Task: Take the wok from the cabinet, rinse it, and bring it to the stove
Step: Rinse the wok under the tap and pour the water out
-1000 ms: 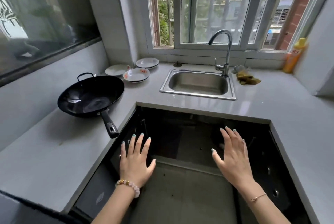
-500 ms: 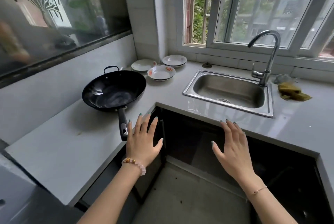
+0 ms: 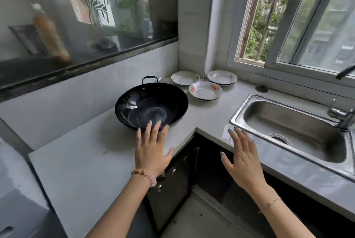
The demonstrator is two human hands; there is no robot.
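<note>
Both hands are spread open and empty: left hand over the wok's hidden handle, right hand facing the sink. The wok rests just beyond the left fingertips; a hasty one-handed lift could tip it into the plates behind.

A pale grey L-shaped countertop fills the corner. Daylight comes through a white-framed sliding window above it.

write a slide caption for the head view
Left hand spread over the near rim of the black wok on the counter; right hand open by the sink
</note>
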